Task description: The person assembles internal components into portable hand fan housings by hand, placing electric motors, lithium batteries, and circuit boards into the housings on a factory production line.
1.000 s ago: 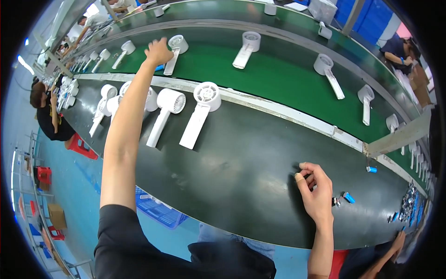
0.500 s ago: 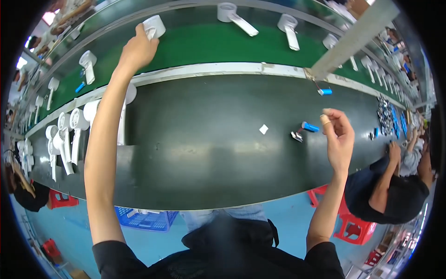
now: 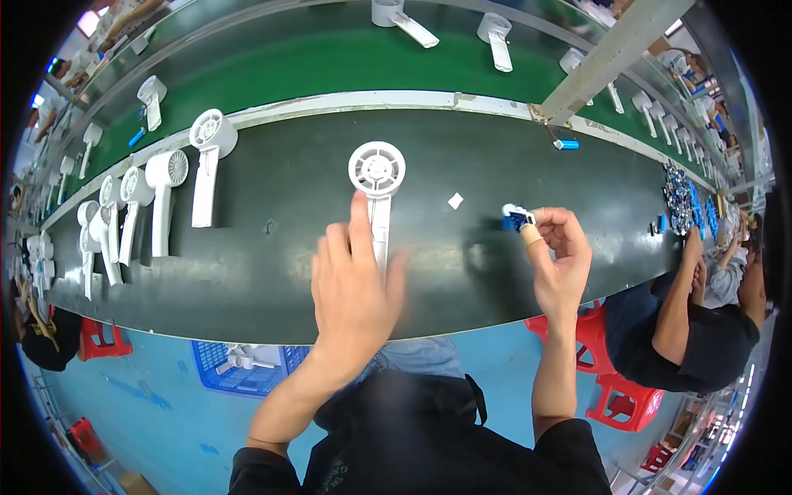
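A dark green table (image 3: pixel 272 276) stands along a brighter green belt (image 3: pixel 289 74), and a co-worker (image 3: pixel 714 351) sits farther along on the right side. Half a second ago the left hand (image 3: pixel 351 285) was over the belt, on a white fan there; now it is back above the table, and a white fan (image 3: pixel 377 169) lies before the person, near the middle. It is probably the same one. The right hand (image 3: pixel 561 252) has changed too: it was free, beside a blue cylinder and a small metallic piece on the table. That spot is now bare, and the hand pinches a small blue and white part (image 3: pixel 517 219) between thumb and fingers, raised above the surface. So both things are within reach at once, one at each hand.

The left forefinger points along the fan's handle, just below the round head. The thumb is blurred, and one cannot tell whether this hand grips the handle or only rests over it.

The fan lies with its head away from the person. The head shows a spoked grille around a hub; the handle seems to be uncovered, like a narrow channel, but the hand hides its lower end. A white square (image 3: pixel 455 200) lies between the fan and the right hand.
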A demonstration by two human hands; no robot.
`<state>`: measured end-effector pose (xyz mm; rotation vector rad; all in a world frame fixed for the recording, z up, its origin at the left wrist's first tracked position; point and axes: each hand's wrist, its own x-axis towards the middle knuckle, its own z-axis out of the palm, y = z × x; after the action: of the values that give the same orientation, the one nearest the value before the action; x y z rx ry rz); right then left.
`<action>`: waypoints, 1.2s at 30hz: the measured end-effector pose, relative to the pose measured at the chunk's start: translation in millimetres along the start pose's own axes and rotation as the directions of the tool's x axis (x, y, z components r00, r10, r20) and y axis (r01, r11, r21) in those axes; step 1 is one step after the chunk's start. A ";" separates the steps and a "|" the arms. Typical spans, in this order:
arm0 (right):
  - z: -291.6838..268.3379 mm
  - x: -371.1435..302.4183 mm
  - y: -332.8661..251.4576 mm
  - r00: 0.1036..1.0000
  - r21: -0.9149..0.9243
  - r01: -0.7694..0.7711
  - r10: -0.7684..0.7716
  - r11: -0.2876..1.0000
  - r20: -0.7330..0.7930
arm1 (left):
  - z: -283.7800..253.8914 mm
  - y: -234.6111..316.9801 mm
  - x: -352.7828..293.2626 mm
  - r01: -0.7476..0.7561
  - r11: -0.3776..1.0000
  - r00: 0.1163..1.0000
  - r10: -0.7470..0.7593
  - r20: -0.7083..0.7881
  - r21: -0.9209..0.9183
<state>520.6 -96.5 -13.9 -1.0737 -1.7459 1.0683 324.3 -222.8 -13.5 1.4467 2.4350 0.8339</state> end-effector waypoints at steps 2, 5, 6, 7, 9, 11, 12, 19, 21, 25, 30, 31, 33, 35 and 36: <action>17.1 -10.6 -14.2 0.998 0.135 -0.033 0.025 0.990 0.055 | -5.7 -4.0 -6.4 -0.191 0.982 0.970 0.189 -0.154 0.005; 44.5 -23.8 -29.2 0.981 0.237 -0.099 0.055 0.967 0.184 | -11.6 -1.6 -11.2 -0.446 0.895 0.865 0.427 -0.262 -0.014; 53.7 -30.0 -39.5 0.977 0.248 -0.096 0.043 0.964 0.209 | -12.6 1.2 -13.3 -0.505 0.857 0.846 0.467 -0.259 -0.104; 60.9 -34.2 -49.5 0.972 0.260 -0.095 0.033 0.961 0.233 | -14.5 2.2 -15.1 -0.557 0.808 0.823 0.506 -0.257 -0.193; 68.5 -31.7 -59.1 0.950 0.233 0.033 -0.103 0.972 0.295 | -21.5 -4.2 -14.7 -0.539 0.816 0.829 0.470 -0.303 -0.210; 73.6 -25.4 -63.0 0.907 0.207 0.159 -0.226 0.965 0.354 | -30.5 -22.7 -11.1 -0.590 0.781 0.782 0.489 -0.388 -0.206; 73.6 -20.3 -63.3 0.885 0.205 0.215 -0.279 0.955 0.374 | -37.4 -28.2 -9.0 -0.582 0.775 0.792 0.471 -0.388 -0.247; 75.2 23.3 -37.5 0.923 0.150 -0.023 -0.036 0.988 0.383 | -57.1 -52.2 21.3 0.079 0.384 0.997 -0.051 0.065 -0.920; 81.4 24.7 -30.7 0.915 0.115 -0.071 0.019 0.991 0.403 | -47.1 -61.9 31.1 -0.160 0.860 0.974 0.218 0.067 -0.484; 93.4 23.9 -26.6 0.911 0.071 0.042 -0.067 0.997 0.407 | -25.0 -55.3 28.4 -0.418 0.907 0.909 0.417 -0.022 -0.045; 102.9 31.1 -31.5 0.879 0.019 0.132 -0.125 0.991 0.461 | -10.4 -54.2 24.7 -0.398 0.916 0.914 0.401 -0.065 0.055; 104.6 33.0 -32.0 0.877 0.022 0.131 -0.126 0.991 0.464 | -8.6 -56.4 25.1 -0.389 0.921 0.916 0.387 -0.106 0.002; 106.6 36.1 -31.5 0.840 0.007 0.145 -0.127 0.989 0.527 | -7.4 -58.4 26.7 -0.382 0.923 0.917 0.372 -0.145 -0.052; 110.9 37.0 -28.2 0.820 0.011 0.168 -0.146 0.986 0.553 | -10.6 -60.5 28.5 -0.368 0.928 0.912 0.347 -0.219 -0.059; 113.0 37.0 -27.0 0.799 0.015 0.191 -0.164 0.981 0.578 | -12.6 -61.8 29.6 -0.369 0.928 0.911 0.349 -0.218 -0.058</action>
<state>398.7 -97.0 -17.3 -0.6116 -2.3071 1.3297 257.7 -224.8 -33.8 1.8892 2.2522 1.2158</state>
